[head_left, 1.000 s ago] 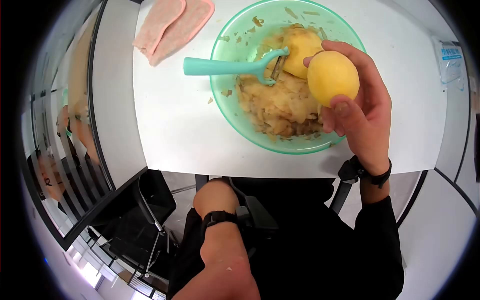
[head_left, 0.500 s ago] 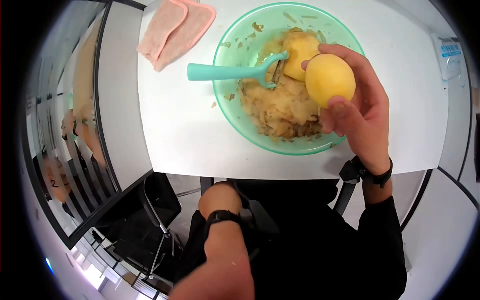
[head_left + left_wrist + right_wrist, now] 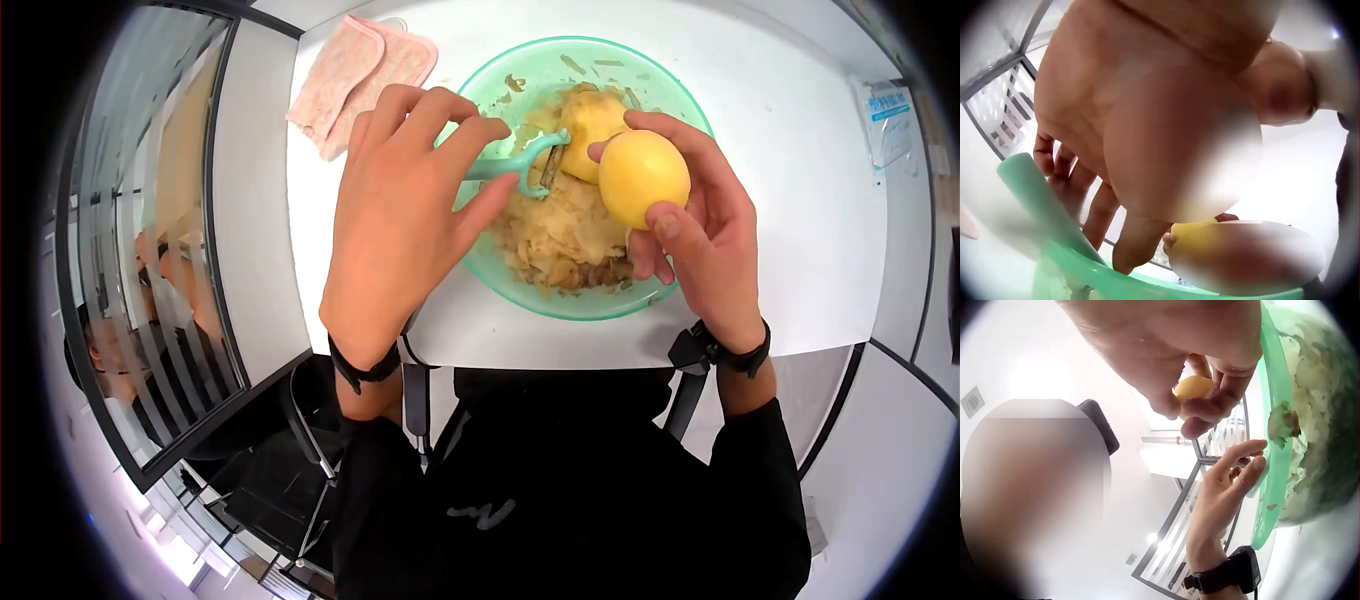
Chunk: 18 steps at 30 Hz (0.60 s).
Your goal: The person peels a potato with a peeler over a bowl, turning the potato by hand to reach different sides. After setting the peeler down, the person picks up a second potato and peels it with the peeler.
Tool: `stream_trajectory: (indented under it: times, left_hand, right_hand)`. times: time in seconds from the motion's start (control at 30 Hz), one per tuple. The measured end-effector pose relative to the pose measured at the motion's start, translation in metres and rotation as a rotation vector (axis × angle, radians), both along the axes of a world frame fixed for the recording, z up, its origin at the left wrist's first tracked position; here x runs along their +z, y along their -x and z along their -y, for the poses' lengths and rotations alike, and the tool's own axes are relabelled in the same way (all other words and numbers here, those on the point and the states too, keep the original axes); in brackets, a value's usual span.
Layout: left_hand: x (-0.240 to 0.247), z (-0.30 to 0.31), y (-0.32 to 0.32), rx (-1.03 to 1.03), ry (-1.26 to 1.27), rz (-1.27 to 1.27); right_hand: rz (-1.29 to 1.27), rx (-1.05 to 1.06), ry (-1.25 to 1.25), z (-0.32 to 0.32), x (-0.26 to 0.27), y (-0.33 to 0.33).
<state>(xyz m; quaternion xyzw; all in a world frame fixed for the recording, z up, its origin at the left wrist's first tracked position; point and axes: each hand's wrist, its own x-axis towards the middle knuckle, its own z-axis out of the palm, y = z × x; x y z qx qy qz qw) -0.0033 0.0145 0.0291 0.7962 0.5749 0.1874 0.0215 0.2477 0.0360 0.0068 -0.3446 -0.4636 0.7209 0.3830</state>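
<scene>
Above the left side of a green bowl (image 3: 590, 317), my left hand (image 3: 400, 200) hovers with fingers spread and loosely bent. Beneath it lies a teal Y-shaped peeler (image 3: 522, 165), its head over the bowl and its handle mostly hidden in the head view. The left wrist view shows the peeler handle (image 3: 1032, 181) leaning over the rim, alongside my fingers and not gripped. My right hand (image 3: 722, 240) holds a smooth yellow peeled potato (image 3: 643, 180) between thumb and fingers, over the bowl's right side. Another peeled potato (image 3: 592, 125) rests on the heap of peels (image 3: 560, 240).
A folded pink cloth (image 3: 345, 85) lies on the white table (image 3: 800, 200) at the back left. A clear plastic packet with blue print (image 3: 888, 125) is at the far right. Below the table's front edge, a black chair (image 3: 280, 480) stands at left.
My left hand has risen from beside my lap to over the peeler handle. My right hand still holds the potato above the bowl; the view has shifted slightly.
</scene>
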Motion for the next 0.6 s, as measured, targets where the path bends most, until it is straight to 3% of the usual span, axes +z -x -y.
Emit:
stream_trajectory:
  times: [0.17, 0.6]
  left_hand:
    - [-0.003, 0.005, 0.005, 0.029, 0.012, -0.081]
    - [-0.006, 0.005, 0.017, 0.102, -0.068, 0.088]
  right_hand:
    - [-0.037, -0.001, -0.041, -0.001, -0.002, 0.003]
    - [-0.079, -0.015, -0.101, -0.004, -0.007, 0.004]
